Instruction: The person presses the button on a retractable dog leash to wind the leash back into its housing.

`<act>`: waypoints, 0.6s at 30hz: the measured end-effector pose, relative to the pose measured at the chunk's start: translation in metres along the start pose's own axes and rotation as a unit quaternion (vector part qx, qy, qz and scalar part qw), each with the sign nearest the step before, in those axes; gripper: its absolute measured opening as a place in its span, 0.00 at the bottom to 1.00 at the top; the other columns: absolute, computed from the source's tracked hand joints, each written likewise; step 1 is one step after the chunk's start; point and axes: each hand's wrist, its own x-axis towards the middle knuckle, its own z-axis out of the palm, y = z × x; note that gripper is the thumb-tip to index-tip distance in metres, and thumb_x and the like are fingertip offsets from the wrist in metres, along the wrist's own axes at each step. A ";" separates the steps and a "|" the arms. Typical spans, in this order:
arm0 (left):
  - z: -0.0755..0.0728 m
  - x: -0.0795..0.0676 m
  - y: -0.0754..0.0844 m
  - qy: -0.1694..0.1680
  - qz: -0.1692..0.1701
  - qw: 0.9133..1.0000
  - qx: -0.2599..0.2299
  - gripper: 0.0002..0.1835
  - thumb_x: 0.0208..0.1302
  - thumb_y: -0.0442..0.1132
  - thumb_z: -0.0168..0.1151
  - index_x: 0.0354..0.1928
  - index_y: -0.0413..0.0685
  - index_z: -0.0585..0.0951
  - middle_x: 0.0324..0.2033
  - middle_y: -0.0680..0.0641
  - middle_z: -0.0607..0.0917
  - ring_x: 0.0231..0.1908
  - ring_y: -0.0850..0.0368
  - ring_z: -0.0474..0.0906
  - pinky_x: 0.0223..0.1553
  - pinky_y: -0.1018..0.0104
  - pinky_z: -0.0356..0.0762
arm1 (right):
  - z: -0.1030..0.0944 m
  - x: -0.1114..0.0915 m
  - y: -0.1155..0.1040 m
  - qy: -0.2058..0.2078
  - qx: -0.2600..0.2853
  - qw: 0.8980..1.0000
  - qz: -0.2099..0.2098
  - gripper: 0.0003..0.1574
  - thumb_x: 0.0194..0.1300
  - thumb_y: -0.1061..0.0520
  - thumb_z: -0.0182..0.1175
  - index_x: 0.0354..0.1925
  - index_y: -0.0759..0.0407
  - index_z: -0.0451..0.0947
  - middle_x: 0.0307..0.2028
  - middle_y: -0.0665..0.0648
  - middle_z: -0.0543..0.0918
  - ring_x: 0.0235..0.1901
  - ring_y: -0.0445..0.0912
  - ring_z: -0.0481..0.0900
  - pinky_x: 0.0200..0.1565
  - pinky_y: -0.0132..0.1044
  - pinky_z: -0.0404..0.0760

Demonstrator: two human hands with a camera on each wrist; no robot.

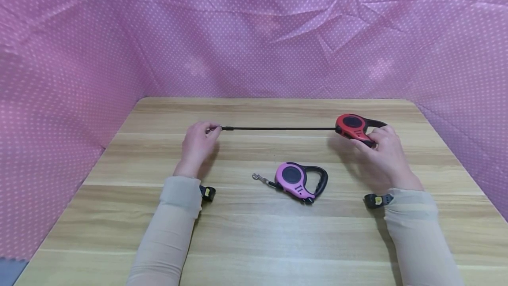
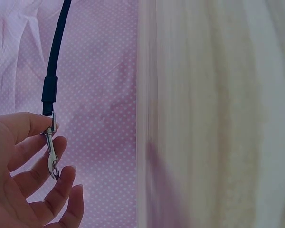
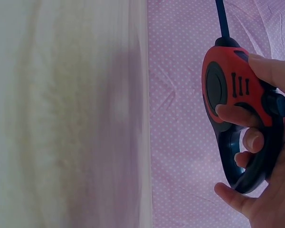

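A red and black retractable dog leash [image 1: 352, 127] is held above the table by my right hand [image 1: 386, 153], its fingers curled round the black handle [image 3: 256, 168] in the right wrist view. The black cord [image 1: 282, 129] runs straight and taut to the left. At its end my left hand [image 1: 199, 144] pinches the silver snap hook [image 2: 51, 147] by its top, between thumb and finger, with the other fingers loosely bent. Between the hands, nearer the front, a pink and black retractable leash [image 1: 291, 179] lies on the table, its small metal clip [image 1: 259, 178] pointing left.
The wood-grain table [image 1: 246, 237] reaches back to a pink polka-dot cloth [image 1: 254, 47] that hangs behind it and at both sides. A black strap with a camera sits on each wrist, below the beige sleeves [image 1: 166, 233].
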 end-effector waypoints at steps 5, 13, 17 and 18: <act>0.001 -0.001 0.002 -0.001 0.008 1.000 -0.001 0.20 0.73 0.52 0.53 0.57 0.49 0.81 0.60 0.42 0.79 0.61 0.43 0.73 0.64 0.42 0.68 | 0.000 0.000 -0.001 0.001 -0.004 1.000 -0.005 0.26 0.61 0.47 0.68 0.19 0.64 0.74 0.23 0.61 0.76 0.39 0.53 0.66 0.44 0.46 0.62; 0.002 -0.002 0.004 -0.007 0.013 1.000 -0.002 0.20 0.73 0.52 0.53 0.57 0.50 0.81 0.60 0.42 0.79 0.61 0.42 0.73 0.64 0.41 0.68 | 0.002 0.001 -0.001 0.010 -0.002 1.000 -0.016 0.22 0.57 0.52 0.69 0.19 0.65 0.74 0.22 0.62 0.75 0.38 0.54 0.67 0.43 0.47 0.62; 0.003 -0.003 0.005 -0.007 0.018 1.000 0.000 0.20 0.72 0.53 0.53 0.57 0.50 0.81 0.61 0.43 0.79 0.61 0.42 0.73 0.64 0.41 0.68 | 0.002 0.001 -0.001 0.010 -0.002 1.000 -0.019 0.22 0.57 0.52 0.69 0.19 0.64 0.74 0.22 0.61 0.75 0.38 0.54 0.67 0.43 0.47 0.62; 0.003 -0.003 0.005 -0.006 0.019 1.000 0.000 0.20 0.72 0.53 0.53 0.57 0.50 0.81 0.60 0.43 0.79 0.61 0.42 0.73 0.63 0.41 0.69 | 0.002 0.001 -0.001 0.010 -0.003 1.000 -0.019 0.22 0.57 0.52 0.69 0.18 0.64 0.74 0.22 0.62 0.75 0.38 0.54 0.67 0.43 0.47 0.62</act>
